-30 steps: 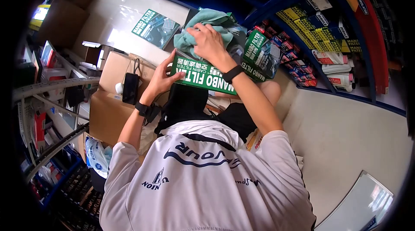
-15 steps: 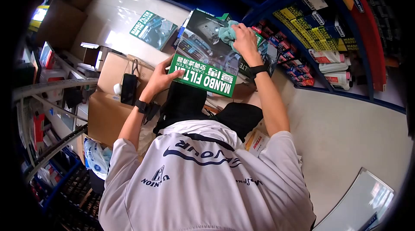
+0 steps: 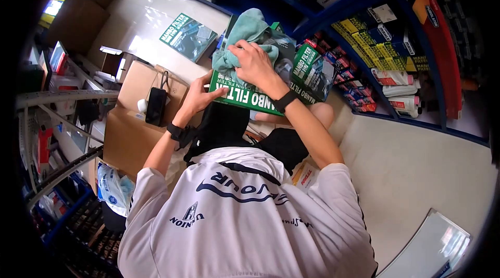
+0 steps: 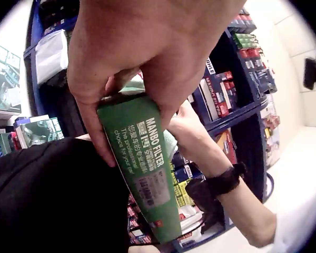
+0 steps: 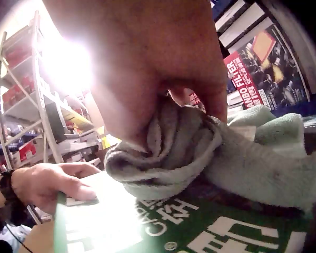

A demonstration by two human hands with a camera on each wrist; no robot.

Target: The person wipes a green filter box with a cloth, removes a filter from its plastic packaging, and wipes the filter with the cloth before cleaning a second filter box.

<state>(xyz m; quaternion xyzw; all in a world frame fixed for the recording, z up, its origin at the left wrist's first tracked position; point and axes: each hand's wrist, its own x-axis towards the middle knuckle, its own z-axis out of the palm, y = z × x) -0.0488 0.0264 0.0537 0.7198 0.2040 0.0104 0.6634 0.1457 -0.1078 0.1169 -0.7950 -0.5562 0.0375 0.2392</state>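
A green MANBO FILTER box (image 3: 245, 96) lies tilted above the person's lap. The left hand (image 3: 199, 93) grips its left end, thumb on the printed face; the left wrist view has that hand (image 4: 142, 58) around the end of the box (image 4: 142, 163). Bunched in the right hand (image 3: 255, 67) is a green cloth (image 3: 247, 27), pressed on the box's upper face. In the right wrist view the right hand (image 5: 147, 79) pinches folds of the cloth (image 5: 163, 153), and part of the cloth trails off to the right.
Another MANBO FILTER box (image 3: 187, 37) lies on the pale floor, and a further one (image 3: 311, 72) stands right of the hands. Blue shelves (image 3: 432, 122) hold boxes at the right. A phone (image 3: 156, 106) rests on a cardboard box (image 3: 127, 140) at the left.
The right hand went out to the box's far right corner with the cloth, then came back left to its middle. The left hand has kept its grip on the box.
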